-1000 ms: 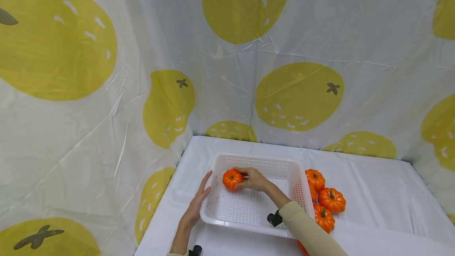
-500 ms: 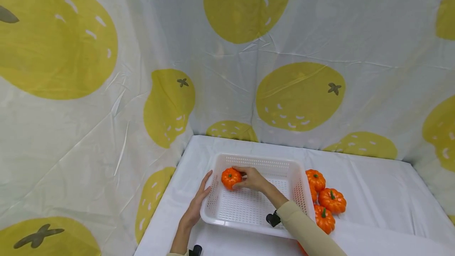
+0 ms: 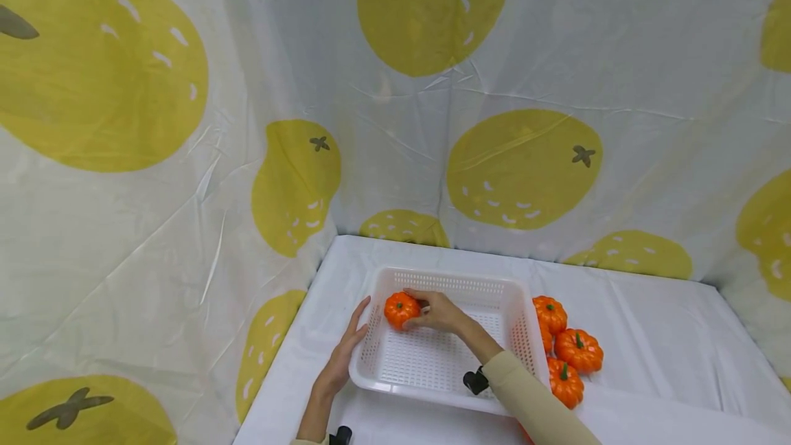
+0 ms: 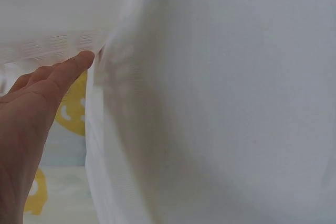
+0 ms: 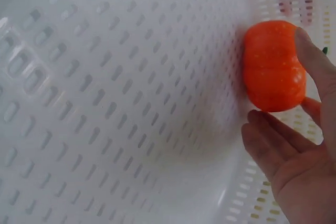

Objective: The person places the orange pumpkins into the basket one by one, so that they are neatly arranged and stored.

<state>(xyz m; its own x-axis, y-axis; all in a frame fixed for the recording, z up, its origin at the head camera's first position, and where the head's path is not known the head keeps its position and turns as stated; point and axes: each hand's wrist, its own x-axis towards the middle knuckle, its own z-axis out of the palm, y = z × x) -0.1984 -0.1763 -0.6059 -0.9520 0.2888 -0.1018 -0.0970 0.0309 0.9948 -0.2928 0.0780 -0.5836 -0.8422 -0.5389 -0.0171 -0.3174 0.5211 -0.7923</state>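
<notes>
Orange pumpkin (image 3: 400, 311) pinched inside white basket (image 3: 420, 395)

A curtain (image 3: 142, 225) printed with yellow fruit hangs left of the basket. Against the basket's left side, a person's left hand (image 3: 342, 356) touches the wall, fingers straight and thumb apart. Inside the basket's left end, the pumpkin shows its green stem, pinched between thumb and fingers of the right hand (image 3: 434, 312); whether it touches the basket's floor cannot be told. A beige sleeve (image 3: 534, 393) crosses the basket's front right corner. Just right of the basket, 4 other pumpkins (image 3: 578, 351) cluster on the white-covered desk (image 3: 655, 335), 1 of them mostly hidden.
</notes>
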